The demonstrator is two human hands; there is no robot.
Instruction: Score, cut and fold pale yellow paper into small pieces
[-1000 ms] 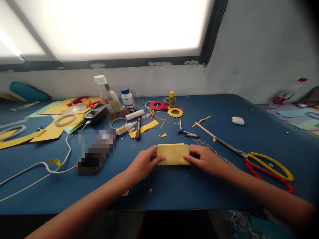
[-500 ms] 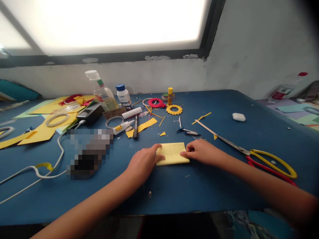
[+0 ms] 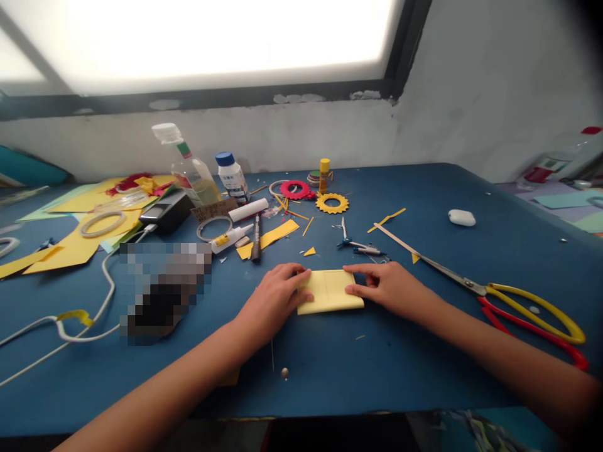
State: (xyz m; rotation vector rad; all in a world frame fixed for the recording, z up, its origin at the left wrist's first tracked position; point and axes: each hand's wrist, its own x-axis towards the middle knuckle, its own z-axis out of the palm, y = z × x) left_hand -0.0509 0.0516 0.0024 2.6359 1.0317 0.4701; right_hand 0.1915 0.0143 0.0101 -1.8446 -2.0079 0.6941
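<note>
A folded yellow paper rectangle (image 3: 328, 292) lies flat on the blue table (image 3: 424, 351). My left hand (image 3: 273, 298) rests on its left edge, fingers curled over the corner. My right hand (image 3: 384, 285) presses its fingertips on the right part of the paper. Both hands hold the paper down against the table.
Large scissors with yellow and red handles (image 3: 527, 307) lie to the right. A white eraser (image 3: 461, 218) sits further back. Behind the paper lie a compass (image 3: 358, 246), a pen (image 3: 255, 237), glue tubes, bottles (image 3: 230, 177), paper rings (image 3: 332, 203) and yellow sheets (image 3: 75, 245). A white cable (image 3: 70, 326) runs left.
My right hand has slid from the paper's right edge onto its top. My left hand has shifted a little over the left edge. The view has tilted slightly.
</note>
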